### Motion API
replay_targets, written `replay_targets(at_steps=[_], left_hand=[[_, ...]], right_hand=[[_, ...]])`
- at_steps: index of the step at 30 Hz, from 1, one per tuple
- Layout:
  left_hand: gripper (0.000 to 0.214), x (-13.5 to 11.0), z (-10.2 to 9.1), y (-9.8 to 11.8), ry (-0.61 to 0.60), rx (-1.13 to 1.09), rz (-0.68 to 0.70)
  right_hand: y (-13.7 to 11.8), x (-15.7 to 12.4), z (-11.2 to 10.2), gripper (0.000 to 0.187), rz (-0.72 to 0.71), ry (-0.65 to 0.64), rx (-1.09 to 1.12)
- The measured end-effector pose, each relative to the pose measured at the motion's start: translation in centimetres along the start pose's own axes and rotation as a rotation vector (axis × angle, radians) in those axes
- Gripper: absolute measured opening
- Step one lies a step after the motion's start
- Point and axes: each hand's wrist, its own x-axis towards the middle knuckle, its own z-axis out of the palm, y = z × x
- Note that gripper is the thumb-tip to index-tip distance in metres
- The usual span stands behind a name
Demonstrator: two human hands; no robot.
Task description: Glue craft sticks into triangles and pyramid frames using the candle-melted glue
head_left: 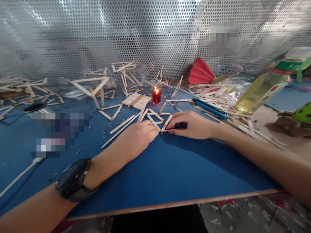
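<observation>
A small frame of wooden craft sticks (167, 122), joined in triangles, lies on the blue table between my hands. My left hand (138, 137) is closed with its fingertips on the frame's left side, near the bottom corner. On the right, my right hand (191, 124) pinches the frame's lower right edge between thumb and fingers. Straight behind the frame, a lit candle in a red glass (156, 97) burns. Beside it is a flat panel of sticks (128, 101) with a darker stick across it. Loose sticks (121, 124) lie by my left forearm.
A blue utility knife (211, 109) rests on a pile of sticks at right, near a tilted bottle of yellow liquid (261, 85). Several stick structures (91, 84) stand at back left, before a perforated metal panel (136, 38). A cable (18, 179) crosses the left side.
</observation>
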Motion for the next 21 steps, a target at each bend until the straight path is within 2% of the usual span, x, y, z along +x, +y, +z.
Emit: replay_targets(at_steps=[9, 21], left_hand=[[0.034, 0.15, -0.04, 0.06, -0.023, -0.003, -0.008], [0.044, 0.02, -0.08, -0.04, 0.003, -0.03, 0.007]], right_hand=[[0.2, 0.04, 0.36, 0.017, -0.004, 0.019, 0.019], [0.14, 0.05, 0.45, 0.016, 0.0, 0.021, 0.047]])
